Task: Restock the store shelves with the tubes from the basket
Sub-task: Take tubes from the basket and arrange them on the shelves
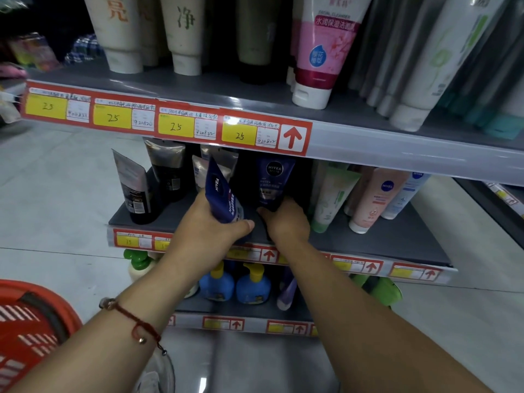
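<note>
My left hand [209, 222] grips a blue Nivea tube [222, 191], tilted left, cap end down, over the middle shelf [382, 239]. Just to its right, my right hand [286, 222] holds the lower end of a dark purple Nivea Men tube [273, 180] that stands upright on the same shelf. The red basket [31, 327] sits at the lower left on the floor; its contents are hidden from view.
Black and silver tubes [158, 180] stand left of my hands; green, pink and white tubes [365, 197] stand to the right. The upper shelf [198, 86] holds large tubes. Pump bottles [235, 282] fill the bottom shelf. Price tags line every shelf edge.
</note>
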A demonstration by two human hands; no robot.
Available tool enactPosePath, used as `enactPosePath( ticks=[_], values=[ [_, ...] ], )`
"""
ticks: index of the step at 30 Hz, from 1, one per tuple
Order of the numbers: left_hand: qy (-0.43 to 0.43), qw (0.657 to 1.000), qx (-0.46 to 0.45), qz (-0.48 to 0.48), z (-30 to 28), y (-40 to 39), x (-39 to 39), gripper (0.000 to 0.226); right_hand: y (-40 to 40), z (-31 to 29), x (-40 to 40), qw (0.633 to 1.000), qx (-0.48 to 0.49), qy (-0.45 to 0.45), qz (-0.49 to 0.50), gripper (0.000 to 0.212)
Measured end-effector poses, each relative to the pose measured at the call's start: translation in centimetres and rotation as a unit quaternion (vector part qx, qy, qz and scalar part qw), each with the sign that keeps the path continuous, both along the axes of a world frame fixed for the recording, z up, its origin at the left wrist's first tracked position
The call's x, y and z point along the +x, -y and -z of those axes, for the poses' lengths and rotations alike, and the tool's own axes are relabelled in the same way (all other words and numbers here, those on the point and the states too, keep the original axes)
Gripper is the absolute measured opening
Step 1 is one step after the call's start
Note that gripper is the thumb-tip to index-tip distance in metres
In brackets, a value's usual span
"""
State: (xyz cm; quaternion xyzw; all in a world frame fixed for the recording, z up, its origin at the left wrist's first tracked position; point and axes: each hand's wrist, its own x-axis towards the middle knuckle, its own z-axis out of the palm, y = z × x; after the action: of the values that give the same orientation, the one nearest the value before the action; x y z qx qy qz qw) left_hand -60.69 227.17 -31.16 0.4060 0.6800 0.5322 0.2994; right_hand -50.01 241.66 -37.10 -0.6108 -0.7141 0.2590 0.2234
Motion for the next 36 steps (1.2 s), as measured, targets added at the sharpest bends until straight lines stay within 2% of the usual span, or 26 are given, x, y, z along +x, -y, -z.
enactPosePath(
  ticks=[7, 10, 12, 14, 15, 19, 22, 24, 28, 33, 36],
  values=[
    [-0.012, 1.0, -0.016, 0.012, 0.1, 0.3, 0.1, 0.054, -0.8, 0.3, -0.5, 0.999, 0.009, 0.037, 0.016, 0.052],
    [-0.011, 1.0, -0.017, 0.012, 0.1, 0.1, 0.2, 0.049, -0.8, 0.1, -0.3, 0.998, -0.033, -0.041, 0.023, 0.062],
    [-0.012, 1.0, -0.015, 0.01, 0.2, -0.2, 0.3, 0.046, -0.6, -0.3, 0.0, 0.991, -0.063, -0.117, 0.022, 0.052],
    [-0.016, 1.0, -0.014, 0.006, 0.3, -0.5, 0.6, 0.045, 0.1, -1.0, 0.9, 0.988, -0.079, -0.134, -0.014, 0.027],
    [-0.017, 1.0, -0.013, 0.003, 0.4, -0.8, 0.8, 0.046, 0.7, -1.4, 1.4, 0.985, -0.096, -0.135, -0.039, 0.024],
    [-0.043, 0.999, -0.007, 0.001, 0.5, -2.2, 2.1, 0.05, 2.5, -2.2, 3.1, 0.954, -0.136, -0.191, -0.185, 0.053],
    [-0.074, 0.997, 0.007, 0.002, 0.9, -3.3, 3.0, 0.059, 2.8, -1.8, 4.3, 0.949, -0.068, -0.17, -0.258, 0.056],
    [-0.094, 0.996, -0.002, -0.004, 1.4, -4.0, 3.6, 0.062, 2.9, -1.3, 4.9, 0.958, -0.026, -0.142, -0.247, 0.052],
    [-0.095, 0.995, -0.026, -0.018, 2.6, -5.4, 4.4, 0.055, 2.7, -0.6, 4.8, 0.978, -0.005, -0.093, -0.187, 0.045],
    [-0.107, 0.994, -0.016, -0.029, 3.6, -6.4, 4.4, 0.038, 2.2, 0.1, 4.4, 0.981, -0.027, -0.11, -0.158, 0.044],
    [-0.114, 0.993, -0.008, -0.04, 4.0, -6.7, 4.2, 0.039, 1.8, 0.1, 4.5, 0.98, -0.017, -0.119, -0.157, 0.041]
  ],
)
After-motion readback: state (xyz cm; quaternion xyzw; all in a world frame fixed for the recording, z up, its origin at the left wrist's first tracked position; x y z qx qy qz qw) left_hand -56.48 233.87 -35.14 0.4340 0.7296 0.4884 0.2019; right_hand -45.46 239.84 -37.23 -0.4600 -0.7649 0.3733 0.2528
